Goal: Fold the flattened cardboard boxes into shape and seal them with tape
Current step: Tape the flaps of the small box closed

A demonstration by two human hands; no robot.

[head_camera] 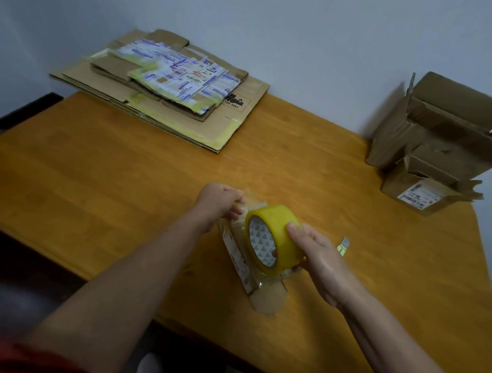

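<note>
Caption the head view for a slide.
Right hand holds tape roll over a small box; left hand pinches the tape end.

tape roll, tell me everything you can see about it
The tape roll is translucent yellow around a white core printed with small green triangles. It is held on edge, tilted, over a small cardboard box. The right hand grips its outer band; the left hand pinches the strip pulled from it.
</note>
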